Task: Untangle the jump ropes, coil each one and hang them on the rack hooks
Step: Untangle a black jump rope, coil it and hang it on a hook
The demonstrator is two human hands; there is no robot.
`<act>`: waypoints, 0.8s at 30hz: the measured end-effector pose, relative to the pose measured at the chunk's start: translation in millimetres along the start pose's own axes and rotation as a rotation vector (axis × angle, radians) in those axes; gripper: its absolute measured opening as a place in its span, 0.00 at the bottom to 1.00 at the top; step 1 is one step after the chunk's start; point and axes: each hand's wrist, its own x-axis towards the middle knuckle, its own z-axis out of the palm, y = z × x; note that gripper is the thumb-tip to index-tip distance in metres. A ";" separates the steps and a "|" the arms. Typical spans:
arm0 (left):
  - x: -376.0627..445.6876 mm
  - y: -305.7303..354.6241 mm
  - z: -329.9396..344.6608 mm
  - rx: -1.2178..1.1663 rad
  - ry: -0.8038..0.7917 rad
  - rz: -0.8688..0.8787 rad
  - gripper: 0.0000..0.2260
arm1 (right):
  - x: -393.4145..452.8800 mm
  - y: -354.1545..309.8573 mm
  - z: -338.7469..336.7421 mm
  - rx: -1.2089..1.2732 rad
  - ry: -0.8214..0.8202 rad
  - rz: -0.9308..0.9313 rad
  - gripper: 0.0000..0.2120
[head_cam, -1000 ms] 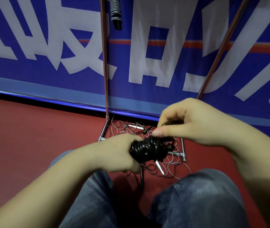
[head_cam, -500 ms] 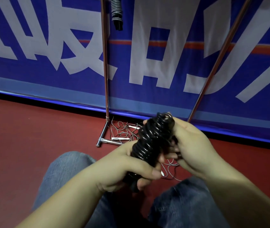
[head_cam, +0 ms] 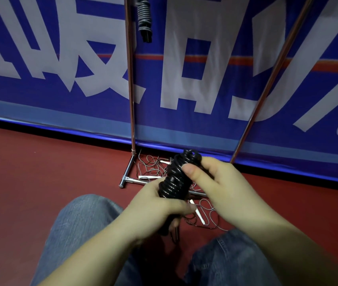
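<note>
A black jump rope, wound into a tight coil, stands tilted between my hands above my knees. My left hand grips its lower end, fingers wrapped round it. My right hand holds the upper part, thumb pressed on the coil. Behind, a tangle of thin wire ropes with white handles lies on the red floor at the rack's foot. A grey coiled rope hangs high on the metal rack.
The rack's base bar lies on the red floor, and a second slanted pole stands to the right. A blue banner with white lettering covers the wall behind. My jeans-clad knees fill the lower frame.
The black coil turned from lying sideways to tilted upright. My right hand came off its top and now holds it from the right side; my left hand slid to the lower end.
</note>
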 end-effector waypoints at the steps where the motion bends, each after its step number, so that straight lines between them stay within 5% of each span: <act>1: 3.5 -5.4 1.3 0.082 0.112 0.032 0.13 | 2.8 5.5 2.6 -0.014 0.045 0.006 0.18; 5: 9.5 -21.0 0.7 0.278 0.359 0.140 0.16 | 5.2 15.5 17.2 0.017 0.162 0.028 0.11; 8: 2.2 -16.4 -3.9 0.329 0.221 0.285 0.26 | 4.6 16.2 24.2 0.091 0.177 0.018 0.08; 12: 7.0 -8.5 0.7 0.050 0.071 0.304 0.32 | 6.2 16.5 32.4 0.132 0.248 -0.002 0.10; 14: 15.4 -7.7 0.4 -0.042 0.144 0.307 0.26 | 7.0 13.6 35.4 0.115 0.248 -0.015 0.13; 16: 17.8 -6.7 -2.8 -0.121 0.194 0.316 0.09 | 7.6 13.6 39.0 0.078 0.255 -0.022 0.16; 18: 20.3 -5.4 1.9 -0.138 0.252 0.272 0.31 | 6.4 14.5 44.1 0.039 0.271 -0.033 0.19; 19: 17.5 -6.8 3.8 -0.160 0.260 0.242 0.34 | 4.8 15.1 46.5 0.030 0.274 -0.043 0.20; 24: 5.9 -2.9 6.1 -0.309 0.200 0.145 0.31 | -5.9 9.5 54.1 0.068 0.265 -0.094 0.19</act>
